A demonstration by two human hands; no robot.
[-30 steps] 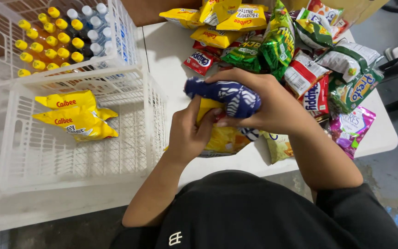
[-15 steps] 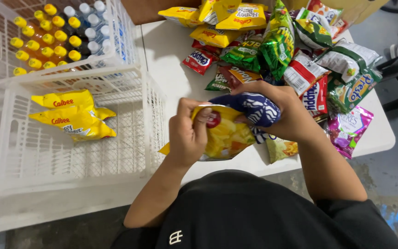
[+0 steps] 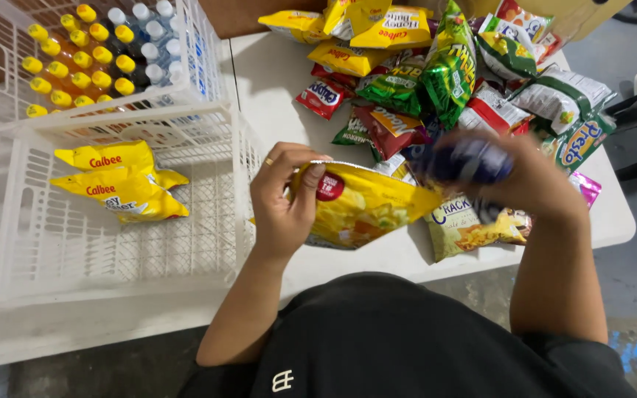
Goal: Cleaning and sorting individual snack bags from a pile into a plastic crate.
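— What does each hand have?

— The left hand (image 3: 283, 197) pinches the upper left corner of a yellow chip bag (image 3: 366, 206), thumb in front and fingers folded behind it. The right hand (image 3: 514, 177) is wrapped around a dark blue packet (image 3: 466, 161); that one is blurred, so I can't tell its kind.

— Where does the yellow bag sit?

— It hangs in the air over the near edge of the white table (image 3: 274, 81), not resting on it. Its long axis runs left to right, tilted a little, with the far end pointing toward the right hand and almost meeting the blue packet.

— Which hand is nearer the baskets?

— The left. The white basket (image 3: 112, 250) lies directly to its left, its side wall just beside the knuckles. Two yellow snack bags (image 3: 119, 180) lie flat inside, toward the back. The right hand is well apart from it, on the far side of the bag.

— And beyond that?

— Behind that basket stands a second basket (image 3: 9, 88) full of bottles with yellow and white caps (image 3: 90, 55). Past both hands, a heap of mixed snack packets (image 3: 436, 81) covers the far right of the table, with a pale cracker bag (image 3: 466, 225) under the right wrist.
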